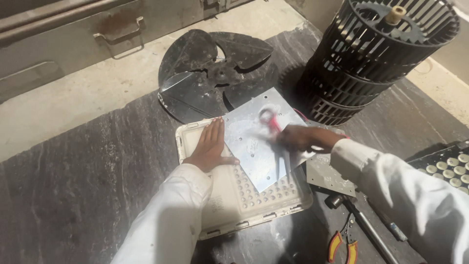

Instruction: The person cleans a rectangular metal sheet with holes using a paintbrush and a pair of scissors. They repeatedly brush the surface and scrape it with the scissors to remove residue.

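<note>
1. Two hands on the white panel [229,195]: left hand [211,145] flat, fingers spread, grasping nothing.
2. Right hand [299,138] clenched around red-handled tool [270,120], blurred.
3. Metal sheet [254,142] atop panel.
4. Behind panel: fan blade [205,73], blower wheel [371,54].

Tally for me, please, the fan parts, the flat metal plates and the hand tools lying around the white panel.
Fan parts: 2, the flat bladed fan and the black drum-shaped blower wheel.
Flat metal plates: 2, shiny plate, grey plate.
Hand tools: 3, red-handled tool, pliers, hammer.
Total: 7
</note>
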`<state>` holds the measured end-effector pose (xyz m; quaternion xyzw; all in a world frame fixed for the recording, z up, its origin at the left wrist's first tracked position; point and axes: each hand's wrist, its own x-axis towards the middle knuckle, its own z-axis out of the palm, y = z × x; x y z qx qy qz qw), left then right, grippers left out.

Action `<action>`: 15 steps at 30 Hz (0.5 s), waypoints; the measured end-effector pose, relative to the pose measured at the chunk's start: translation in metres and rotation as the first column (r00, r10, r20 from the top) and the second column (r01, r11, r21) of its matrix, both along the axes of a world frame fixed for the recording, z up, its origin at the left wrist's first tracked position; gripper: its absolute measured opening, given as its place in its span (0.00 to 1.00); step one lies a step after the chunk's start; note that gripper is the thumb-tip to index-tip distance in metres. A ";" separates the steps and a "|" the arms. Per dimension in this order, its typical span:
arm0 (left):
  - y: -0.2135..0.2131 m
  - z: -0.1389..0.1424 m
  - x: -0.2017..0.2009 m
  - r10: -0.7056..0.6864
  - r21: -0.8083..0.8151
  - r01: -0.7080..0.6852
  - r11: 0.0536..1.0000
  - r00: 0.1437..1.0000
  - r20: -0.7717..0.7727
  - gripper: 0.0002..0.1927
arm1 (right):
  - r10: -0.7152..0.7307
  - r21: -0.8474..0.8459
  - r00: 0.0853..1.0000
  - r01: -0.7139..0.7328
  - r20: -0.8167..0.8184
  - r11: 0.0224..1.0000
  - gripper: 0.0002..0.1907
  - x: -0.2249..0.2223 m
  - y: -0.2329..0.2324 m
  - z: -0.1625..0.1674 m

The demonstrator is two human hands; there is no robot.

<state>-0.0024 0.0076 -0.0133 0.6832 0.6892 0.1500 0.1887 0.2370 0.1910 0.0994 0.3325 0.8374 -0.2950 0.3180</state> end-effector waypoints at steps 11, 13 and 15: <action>0.000 0.004 0.001 -0.005 -0.032 0.004 0.999 1.000 -0.023 0.73 | -0.084 0.150 0.978 0.113 -0.189 0.982 0.23 -0.003 -0.002 0.015; -0.001 0.005 0.001 0.001 -0.018 -0.001 1.000 0.999 -0.034 0.73 | -0.101 0.080 0.969 0.122 -0.225 0.989 0.22 0.003 -0.001 0.012; -0.001 0.007 0.001 0.008 -0.018 -0.009 1.000 0.998 -0.056 0.72 | -0.015 -0.155 1.000 0.011 -0.022 0.988 0.24 0.010 -0.001 0.011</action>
